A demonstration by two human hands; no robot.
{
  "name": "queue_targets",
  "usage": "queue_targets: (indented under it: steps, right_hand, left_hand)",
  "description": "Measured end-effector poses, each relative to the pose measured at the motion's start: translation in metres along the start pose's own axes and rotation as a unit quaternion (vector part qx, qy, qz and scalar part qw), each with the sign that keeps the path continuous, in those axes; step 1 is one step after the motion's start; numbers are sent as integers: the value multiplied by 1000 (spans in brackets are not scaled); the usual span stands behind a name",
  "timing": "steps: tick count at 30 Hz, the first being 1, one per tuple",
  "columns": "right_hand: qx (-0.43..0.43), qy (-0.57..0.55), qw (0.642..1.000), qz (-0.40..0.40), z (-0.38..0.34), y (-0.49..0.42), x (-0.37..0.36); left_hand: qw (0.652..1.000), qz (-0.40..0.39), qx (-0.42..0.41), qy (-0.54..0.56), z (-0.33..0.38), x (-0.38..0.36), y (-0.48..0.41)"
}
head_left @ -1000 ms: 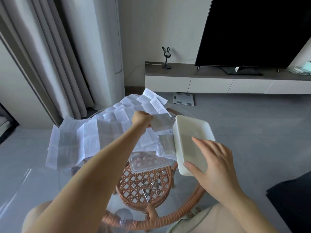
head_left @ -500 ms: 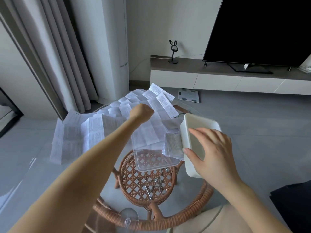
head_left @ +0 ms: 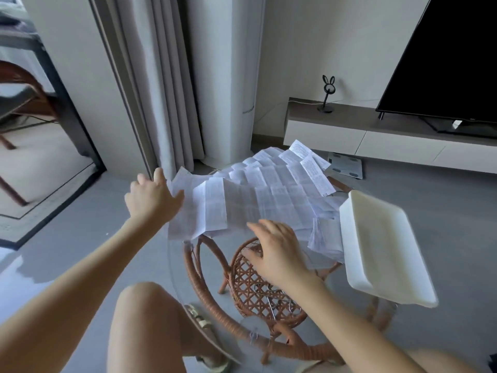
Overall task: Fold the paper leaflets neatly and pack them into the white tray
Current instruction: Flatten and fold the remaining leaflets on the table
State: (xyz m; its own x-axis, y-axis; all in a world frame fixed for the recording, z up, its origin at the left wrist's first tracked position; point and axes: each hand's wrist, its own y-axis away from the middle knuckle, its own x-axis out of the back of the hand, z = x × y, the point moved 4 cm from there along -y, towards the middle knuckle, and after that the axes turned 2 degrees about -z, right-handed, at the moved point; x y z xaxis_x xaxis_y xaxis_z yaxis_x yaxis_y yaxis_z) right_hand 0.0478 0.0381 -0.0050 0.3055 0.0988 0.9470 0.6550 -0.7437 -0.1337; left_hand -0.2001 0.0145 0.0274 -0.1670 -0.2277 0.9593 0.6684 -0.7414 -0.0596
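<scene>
Both the left hand (head_left: pixel 152 197) and right hand (head_left: pixel 277 251), fingers spread and empty, flank an unfolded leaflet (head_left: pixel 215 208); folding it probably needs its edges pinched next.

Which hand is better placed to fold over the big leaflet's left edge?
Left, probably: the left hand is at that edge of the leaflet; the right hand is at its near edge, nearer the white tray.
</scene>
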Motion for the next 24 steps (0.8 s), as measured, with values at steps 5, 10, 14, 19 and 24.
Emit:
queue_targets:
  steps: [5, 10, 14, 19, 24]
  right_hand:
    - [15, -18, 1000, -9, -15, -14, -18]
    - [61, -75, 993, 63, -38, -39, -15]
    - [82, -148, 968, 186, -59, -60, 22]
    - [-18, -215, 939, 266, -51, -91, 86]
    - [-166, -534, 785, 265, -14, -117, 133]
  left_hand:
    - [979, -111, 34, 166, -5, -1, -9]
    - [895, -114, 42, 430, 25, 42, 2]
    - [819, -101, -3, 565, 66, 89, 11]
    - [741, -76, -37, 666, 101, 119, 7]
    - [777, -77, -14, 624, 93, 101, 1]
